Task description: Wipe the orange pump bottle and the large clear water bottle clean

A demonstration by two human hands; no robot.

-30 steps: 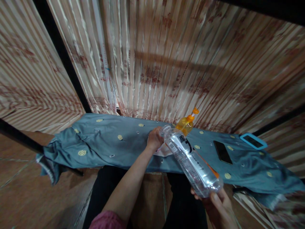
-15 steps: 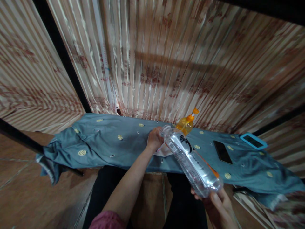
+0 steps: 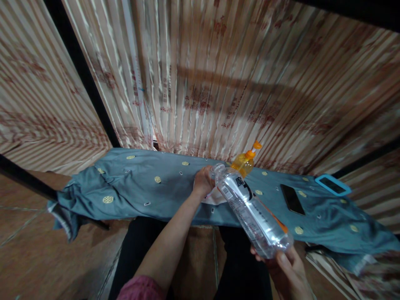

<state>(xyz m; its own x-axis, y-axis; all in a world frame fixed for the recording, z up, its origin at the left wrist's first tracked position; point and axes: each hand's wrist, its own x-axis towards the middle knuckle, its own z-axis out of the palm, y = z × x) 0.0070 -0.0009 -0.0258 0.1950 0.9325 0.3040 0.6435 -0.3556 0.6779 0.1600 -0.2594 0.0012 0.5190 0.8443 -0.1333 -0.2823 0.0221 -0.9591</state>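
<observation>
My right hand [image 3: 286,268] grips the base of a clear plastic bottle [image 3: 250,210] with black lettering, held tilted so its neck points away from me. My left hand [image 3: 203,181] is closed at the bottle's neck, over a white cloth [image 3: 215,198] that lies on the table. Whether a cap is under my fingers is hidden. Just behind the bottle's neck stands an orange pump bottle [image 3: 244,161].
A blue cloth with yellow dots [image 3: 140,187] covers the long table. A black phone [image 3: 292,199] and a phone in a blue case [image 3: 331,184] lie at the right. Striped curtains hang behind the table. My dark trouser legs and a brown tiled floor are below.
</observation>
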